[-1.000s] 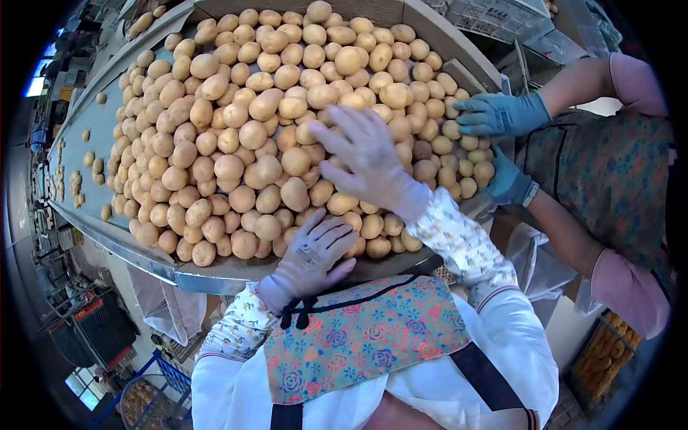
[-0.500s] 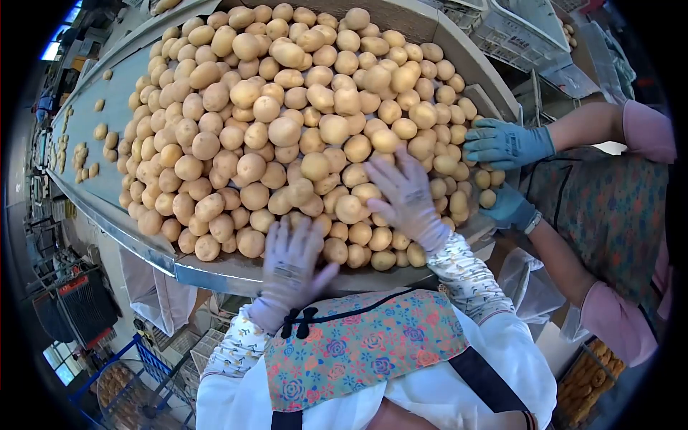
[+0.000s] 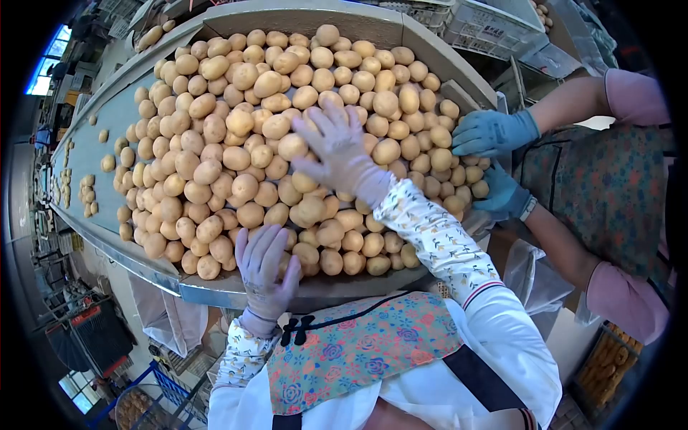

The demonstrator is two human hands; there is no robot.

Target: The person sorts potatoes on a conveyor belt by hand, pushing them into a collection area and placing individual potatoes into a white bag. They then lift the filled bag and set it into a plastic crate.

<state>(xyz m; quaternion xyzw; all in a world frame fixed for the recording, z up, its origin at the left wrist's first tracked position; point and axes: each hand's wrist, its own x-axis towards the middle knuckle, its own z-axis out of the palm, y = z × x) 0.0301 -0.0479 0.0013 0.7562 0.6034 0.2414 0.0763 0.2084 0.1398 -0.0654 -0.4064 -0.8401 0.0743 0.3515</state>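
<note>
A wide heap of round, pale brown potatoes (image 3: 208,172) covers much of a metal-edged sorting table (image 3: 215,292). Over the near edge of the heap, my left hand (image 3: 266,269), in a thin whitish glove, has its fingers apart and touches the nearest potatoes. Further in, my right hand (image 3: 337,150), gloved the same way, lies spread on top of the potatoes near the middle. Neither palm is visible, and no potato shows in a grasp.
At the right, a co-worker's two blue-gloved hands (image 3: 496,133) rest at the heap's right end. White crates (image 3: 491,29) stand at the back right. Plastic bags (image 3: 529,279) hang below the table's near side. Smaller potato groups (image 3: 87,195) lie at the far left.
My right hand has moved left and farther in over the heap. My left hand has shifted slightly left and nearer to me. The view has shifted a little.
</note>
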